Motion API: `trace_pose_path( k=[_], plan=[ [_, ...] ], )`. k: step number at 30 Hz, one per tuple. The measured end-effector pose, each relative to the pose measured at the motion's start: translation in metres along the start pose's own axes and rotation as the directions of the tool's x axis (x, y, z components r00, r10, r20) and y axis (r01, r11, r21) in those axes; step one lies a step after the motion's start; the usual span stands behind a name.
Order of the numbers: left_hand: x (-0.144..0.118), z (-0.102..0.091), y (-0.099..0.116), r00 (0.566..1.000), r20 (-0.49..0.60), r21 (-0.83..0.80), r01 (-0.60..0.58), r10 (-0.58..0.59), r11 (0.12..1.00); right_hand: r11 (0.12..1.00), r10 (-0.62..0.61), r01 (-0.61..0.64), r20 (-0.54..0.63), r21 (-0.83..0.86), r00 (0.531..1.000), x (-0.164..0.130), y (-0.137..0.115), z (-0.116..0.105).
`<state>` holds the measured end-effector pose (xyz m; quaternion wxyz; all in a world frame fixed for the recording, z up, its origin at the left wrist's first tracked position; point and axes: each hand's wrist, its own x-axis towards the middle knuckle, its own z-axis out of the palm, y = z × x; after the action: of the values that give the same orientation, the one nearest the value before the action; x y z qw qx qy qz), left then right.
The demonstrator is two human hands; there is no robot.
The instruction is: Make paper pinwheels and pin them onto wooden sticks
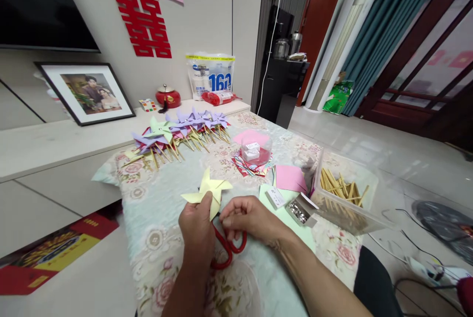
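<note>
Here, what I log from the head view:

- Left hand [197, 231] — fingers closed around the lower edge of a pale yellow paper pinwheel [210, 190], which it holds up just above the tablecloth [162, 208].
- Right hand [247, 218] — fingertips pinched narrow beside the pinwheel's underside; I cannot tell what sits between them.
- Red-handled scissors [228, 249] — flat on the cloth, partly under both hands.
- Row of finished pinwheels [177, 135], purple and green, on sticks — at the table's far edge, well apart.
- Clear bin of wooden sticks [342, 189] — right of my hands.
- Small open box of metal pins [301, 210] — just beside the bin.
- Pink paper square [290, 177] — behind the pin box.
</note>
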<state>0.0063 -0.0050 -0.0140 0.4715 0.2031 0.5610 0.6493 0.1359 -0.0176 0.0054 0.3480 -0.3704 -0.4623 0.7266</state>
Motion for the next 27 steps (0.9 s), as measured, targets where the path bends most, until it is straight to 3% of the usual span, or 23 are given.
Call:
trace_pose_path(
  k=[6,11,14,18,27],
  plan=[
    [-0.009,0.004,0.008,0.994,-0.093,0.104,-0.039,0.049,0.994,0.990,0.046,-0.047,-0.012,-0.132,0.999,0.002,0.017,0.012],
    [-0.006,0.004,0.003,0.994,-0.103,0.068,-0.041,0.048,0.997,0.992,-0.008,-0.001,-0.071,-0.126,0.997,0.003,0.023,0.015],
    [-0.002,0.003,-0.001,0.992,-0.126,0.009,-0.012,0.013,1.000,0.984,-0.106,0.086,-0.126,-0.154,0.986,0.004,0.026,0.019],
    [-0.002,0.003,-0.003,0.993,-0.058,-0.117,0.099,-0.106,0.988,0.949,-0.249,0.212,-0.144,-0.232,0.958,0.004,0.029,0.025],
    [-0.007,0.004,-0.001,0.980,0.025,-0.206,0.200,-0.199,0.958,0.977,-0.185,0.167,-0.131,-0.134,0.974,0.006,0.031,0.025]
  ],
)
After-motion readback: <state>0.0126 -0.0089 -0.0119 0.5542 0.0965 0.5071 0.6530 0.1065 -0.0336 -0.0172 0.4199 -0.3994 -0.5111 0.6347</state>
